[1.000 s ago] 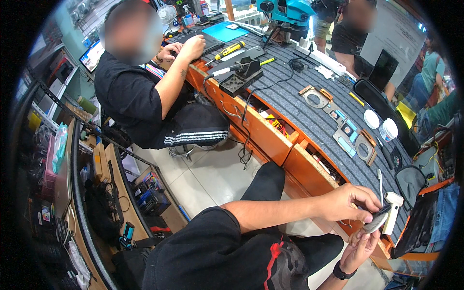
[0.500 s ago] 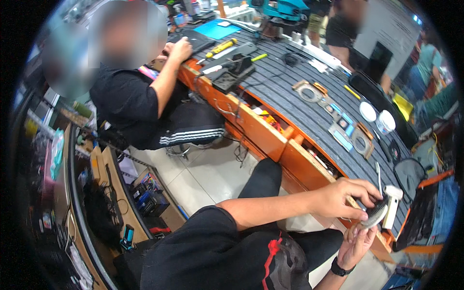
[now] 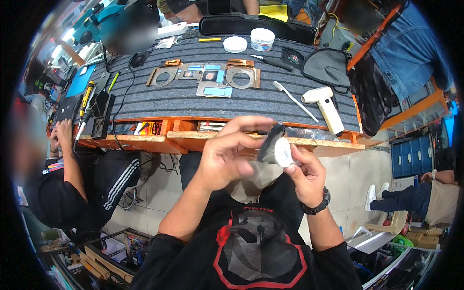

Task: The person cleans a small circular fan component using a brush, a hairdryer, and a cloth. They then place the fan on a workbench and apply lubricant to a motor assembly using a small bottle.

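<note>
My right hand (image 3: 308, 176) pinches a small cooling fan by its white round face (image 3: 283, 152) between thumb and fingers. The fan's dark finned part (image 3: 270, 141) faces my left hand (image 3: 227, 154). That hand is open, fingers spread and thumb blurred, with its fingertips beside the fan's dark edge; whether they touch it I cannot tell. Beyond my hands, a laptop heatsink (image 3: 212, 90) with copper pieces and blue pads lies on the striped grey mat (image 3: 159, 104). Right of it are a white toothbrush (image 3: 295, 100) and a cream handheld blower (image 3: 327, 109).
A white tub (image 3: 262, 39), its lid (image 3: 235, 44), a dark-handled tool (image 3: 273, 62) and a grey pouch (image 3: 326, 68) are at the back right. Open drawers (image 3: 203, 137) jut toward me. On the left, a co-worker's hands (image 3: 62, 131) rest on a dark device.
My view has swung right, so the bench now lies straight ahead. My left fingers have spread away from the fan, and the fan has turned to show its white face.
</note>
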`<action>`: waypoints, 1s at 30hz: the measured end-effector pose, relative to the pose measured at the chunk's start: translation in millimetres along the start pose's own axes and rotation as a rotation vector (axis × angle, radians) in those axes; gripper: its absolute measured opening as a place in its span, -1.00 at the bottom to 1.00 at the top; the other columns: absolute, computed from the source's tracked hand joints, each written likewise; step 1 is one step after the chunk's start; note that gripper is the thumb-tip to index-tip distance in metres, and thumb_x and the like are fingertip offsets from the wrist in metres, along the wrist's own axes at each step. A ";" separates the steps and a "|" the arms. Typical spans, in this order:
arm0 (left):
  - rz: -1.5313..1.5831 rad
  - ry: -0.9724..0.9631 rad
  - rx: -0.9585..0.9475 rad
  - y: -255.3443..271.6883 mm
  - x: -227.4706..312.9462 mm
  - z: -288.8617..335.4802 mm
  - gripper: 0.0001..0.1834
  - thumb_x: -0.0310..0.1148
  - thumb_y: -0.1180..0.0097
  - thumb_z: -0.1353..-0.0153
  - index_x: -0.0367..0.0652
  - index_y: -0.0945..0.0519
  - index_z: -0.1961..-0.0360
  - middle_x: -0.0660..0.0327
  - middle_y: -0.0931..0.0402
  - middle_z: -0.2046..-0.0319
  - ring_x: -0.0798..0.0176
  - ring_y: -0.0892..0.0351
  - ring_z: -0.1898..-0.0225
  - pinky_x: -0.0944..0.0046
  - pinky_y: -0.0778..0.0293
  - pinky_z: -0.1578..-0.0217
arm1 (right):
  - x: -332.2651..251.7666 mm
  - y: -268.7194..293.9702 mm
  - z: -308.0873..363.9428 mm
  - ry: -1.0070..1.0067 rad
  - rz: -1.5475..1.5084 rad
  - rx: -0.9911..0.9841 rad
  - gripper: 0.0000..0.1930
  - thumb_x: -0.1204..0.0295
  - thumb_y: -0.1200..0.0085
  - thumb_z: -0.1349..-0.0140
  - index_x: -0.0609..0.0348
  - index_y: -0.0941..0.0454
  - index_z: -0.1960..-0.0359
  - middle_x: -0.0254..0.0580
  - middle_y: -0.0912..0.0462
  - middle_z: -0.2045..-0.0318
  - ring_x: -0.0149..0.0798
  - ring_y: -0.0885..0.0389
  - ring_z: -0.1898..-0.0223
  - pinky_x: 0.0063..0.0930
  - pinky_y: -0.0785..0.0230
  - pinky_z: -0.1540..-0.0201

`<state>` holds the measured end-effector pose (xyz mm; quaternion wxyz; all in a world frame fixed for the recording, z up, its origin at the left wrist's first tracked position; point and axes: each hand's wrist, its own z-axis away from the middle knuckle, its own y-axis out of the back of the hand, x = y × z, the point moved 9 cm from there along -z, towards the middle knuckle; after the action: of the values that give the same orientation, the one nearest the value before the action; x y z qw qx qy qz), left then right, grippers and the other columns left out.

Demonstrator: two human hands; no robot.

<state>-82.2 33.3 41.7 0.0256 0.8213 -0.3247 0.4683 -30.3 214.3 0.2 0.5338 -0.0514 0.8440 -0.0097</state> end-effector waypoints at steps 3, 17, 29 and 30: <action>0.150 0.217 -0.002 5.4 -22.3 0.5 -0.73 -0.34 -0.36 -0.18 -0.31 -0.59 0.24 -0.21 -0.44 -0.19 -0.02 -0.48 -0.22 0.04 -0.43 -0.17 | -8.0 2.5 -5.7 0.069 0.220 -0.058 -0.63 0.61 -0.26 -0.19 0.28 -0.61 -0.07 -0.13 -0.67 0.14 -0.38 -0.62 0.24 -0.53 -0.44 0.19; 0.358 0.236 0.108 2.8 -31.3 9.6 -0.07 -0.04 -0.39 -0.14 -0.44 -0.26 -0.34 -0.06 -0.43 -0.18 0.11 -0.47 -0.22 0.10 -0.53 -0.13 | -35.5 7.7 -10.2 0.093 0.278 0.029 -0.62 0.55 -0.19 -0.27 0.19 -0.55 -0.14 -0.18 -0.62 0.31 -0.39 -0.51 0.41 -0.53 -0.38 0.33; 0.365 0.245 0.100 1.4 -27.9 8.3 -0.15 -0.07 -0.28 -0.26 -0.47 -0.23 -0.35 -0.04 -0.42 -0.19 0.06 -0.48 -0.22 0.10 -0.45 -0.22 | -84.3 20.8 -35.0 0.296 0.779 0.189 -0.52 0.74 -0.23 -0.07 0.21 -0.62 -0.09 -0.12 -0.61 0.43 -0.28 -0.52 0.48 -0.47 -0.38 0.40; 0.342 0.249 0.117 1.5 -27.7 8.6 -0.14 -0.07 -0.30 -0.24 -0.47 -0.24 -0.34 -0.03 -0.43 -0.19 0.07 -0.51 -0.19 0.12 -0.40 -0.25 | -87.2 17.2 -33.5 0.364 0.789 0.118 -0.53 0.72 -0.24 -0.08 0.22 -0.62 -0.10 -0.12 -0.61 0.41 -0.29 -0.51 0.47 -0.48 -0.37 0.39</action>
<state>-86.3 43.2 14.7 -0.0620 0.6904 -0.4258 0.5816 -24.8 238.6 91.9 0.3412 0.3081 0.8773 0.1380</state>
